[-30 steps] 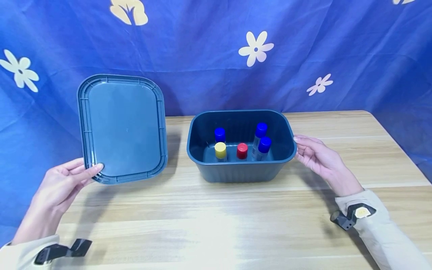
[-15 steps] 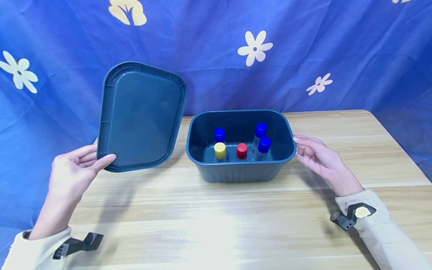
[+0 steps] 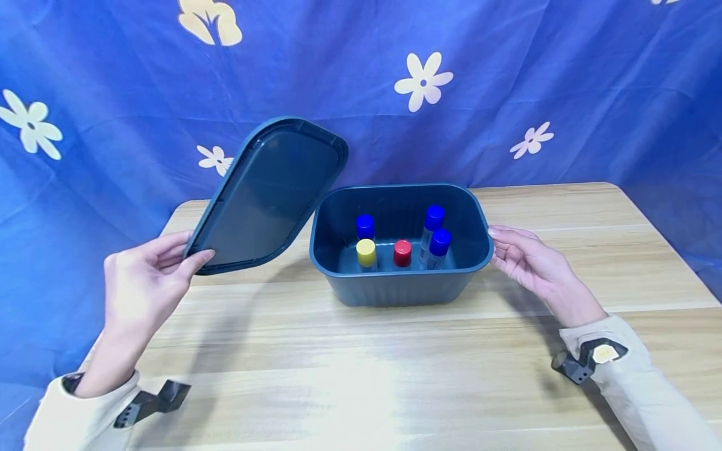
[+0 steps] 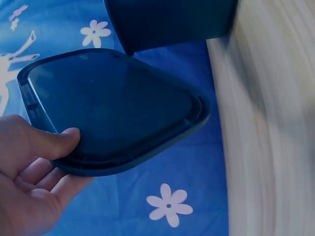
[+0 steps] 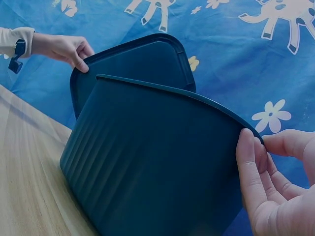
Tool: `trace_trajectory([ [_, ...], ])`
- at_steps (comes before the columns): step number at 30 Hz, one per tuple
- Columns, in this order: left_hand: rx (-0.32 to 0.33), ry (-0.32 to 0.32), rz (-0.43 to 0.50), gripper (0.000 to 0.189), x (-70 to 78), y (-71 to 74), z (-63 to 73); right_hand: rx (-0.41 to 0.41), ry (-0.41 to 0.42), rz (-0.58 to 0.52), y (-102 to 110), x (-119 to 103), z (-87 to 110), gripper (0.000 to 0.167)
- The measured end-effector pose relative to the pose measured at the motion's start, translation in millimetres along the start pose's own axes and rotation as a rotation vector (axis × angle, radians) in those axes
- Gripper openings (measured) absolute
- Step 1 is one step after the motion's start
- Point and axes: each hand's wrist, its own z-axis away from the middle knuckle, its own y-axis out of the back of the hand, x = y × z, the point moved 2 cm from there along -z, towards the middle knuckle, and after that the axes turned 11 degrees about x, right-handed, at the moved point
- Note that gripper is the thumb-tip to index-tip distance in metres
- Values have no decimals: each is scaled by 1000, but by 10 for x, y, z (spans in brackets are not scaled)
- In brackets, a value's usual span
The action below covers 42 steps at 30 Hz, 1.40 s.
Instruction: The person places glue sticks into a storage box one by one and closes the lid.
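My left hand [image 3: 148, 283] pinches the near-left corner of a dark teal lid [image 3: 276, 188], thumb on its ribbed underside and fingers behind. The lid is raised and tilted, its far corner overlapping the left end of a matching open bin [image 3: 400, 289] in the head view. At the bin's right end, my right hand [image 3: 530, 260] pinches the rim between thumb and fingers, as the right wrist view shows at the bin wall [image 5: 162, 152]. Inside stand small bottles: several with blue caps [image 3: 434, 217], one with a yellow cap [image 3: 366, 252] and one with a red cap [image 3: 402, 252].
The bin stands on a light wood-grain table [image 3: 316, 369], toward its back edge. Behind hangs a blue cloth [image 3: 338, 69] with pale flower prints, also dropping past the table's left side. Each sleeve carries a black wrist camera [image 3: 152, 404].
My left hand has carried the lid rightward toward the bin, and the lid has tipped from nearly upright to a slant with its underside turning down. The right hand has stayed at the bin's rim.
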Motion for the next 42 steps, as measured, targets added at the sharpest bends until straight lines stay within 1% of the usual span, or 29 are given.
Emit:
trace_trajectory([
  [4,26,-79,44,28,80,-29,9,8,-2,-4,-3,-2,5,27],
  [9,52,-190,49,24,150,-55,18,9,-1,-3,-3,0,4,27],
  [11,61,-219,37,24,162,-65,13,13,-1,0,-2,1,5,27],
  [16,90,-267,24,23,198,-101,3,13,-1,4,-1,4,8,27],
  [23,130,-318,50,17,297,-182,-23,7,-2,1,-1,5,8,26],
  [30,155,-404,86,14,405,-267,-41,24,1,10,-12,-3,10,26],
  [31,153,-423,81,14,419,-276,-42,30,1,13,-14,-5,11,26],
  [34,143,-451,91,14,452,-303,-40,40,0,20,-20,-7,14,26],
  [38,128,-469,99,15,491,-330,-44,41,-1,19,-23,-8,15,28],
  [42,104,-501,71,14,527,-354,-52,42,-1,14,-19,-8,15,28],
])
